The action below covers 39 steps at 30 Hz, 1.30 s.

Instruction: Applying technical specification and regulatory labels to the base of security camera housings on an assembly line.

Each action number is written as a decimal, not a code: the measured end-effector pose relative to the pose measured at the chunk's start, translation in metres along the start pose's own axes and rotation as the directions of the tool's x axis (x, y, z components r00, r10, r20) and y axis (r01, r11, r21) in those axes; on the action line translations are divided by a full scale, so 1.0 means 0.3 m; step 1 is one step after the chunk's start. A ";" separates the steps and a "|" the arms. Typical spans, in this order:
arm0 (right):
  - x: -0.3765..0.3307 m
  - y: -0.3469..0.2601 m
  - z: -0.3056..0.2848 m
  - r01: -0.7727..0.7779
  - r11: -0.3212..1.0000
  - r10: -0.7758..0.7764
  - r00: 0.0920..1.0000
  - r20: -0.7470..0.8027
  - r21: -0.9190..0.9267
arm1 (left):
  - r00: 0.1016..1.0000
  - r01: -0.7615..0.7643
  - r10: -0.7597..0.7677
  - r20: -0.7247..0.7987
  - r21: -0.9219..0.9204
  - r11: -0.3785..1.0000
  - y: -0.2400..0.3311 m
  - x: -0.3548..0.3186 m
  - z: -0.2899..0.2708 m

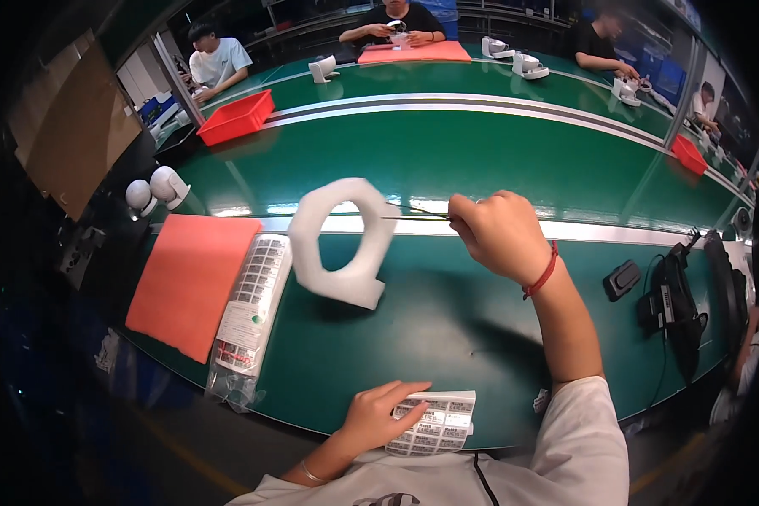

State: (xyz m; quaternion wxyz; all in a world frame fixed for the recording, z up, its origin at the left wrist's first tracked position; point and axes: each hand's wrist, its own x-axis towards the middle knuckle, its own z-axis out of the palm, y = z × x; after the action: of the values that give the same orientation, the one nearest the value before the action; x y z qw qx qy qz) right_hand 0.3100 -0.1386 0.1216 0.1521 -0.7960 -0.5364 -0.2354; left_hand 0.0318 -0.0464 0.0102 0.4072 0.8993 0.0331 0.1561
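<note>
Where the right hand (502,232) is raised: closed on a thin, dark, two-pronged implement (422,218) pointing left.
White, angular foam ring (310,240): at the implement's tip; whether above or on the green table (422,341), I cannot tell.
Left hand (375,419): thumb across a white sheet of grey-printed labels (447,426); whether gripping, I cannot tell.
Salmon-pink foam square (196,278): at left.

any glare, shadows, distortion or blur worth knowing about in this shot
Head view: far metal strip bows, picture rim dark; head view: glare streaks the green bench; head view: soft shadow beside the right forearm; head view: white foam ring looks slightly blurred.
</note>
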 end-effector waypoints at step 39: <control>0.024 -0.008 -0.034 0.055 0.998 -0.061 0.938 -0.342 -0.027 | 1.000 0.011 -0.011 0.015 -0.017 1.000 -0.001 -0.004 -0.002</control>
State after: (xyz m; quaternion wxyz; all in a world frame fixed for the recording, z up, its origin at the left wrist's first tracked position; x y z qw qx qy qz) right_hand 0.3079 -0.1371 0.1338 0.2296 -0.7279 -0.5230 -0.3792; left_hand 0.0305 -0.0461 0.0101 0.4158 0.8968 0.0337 0.1472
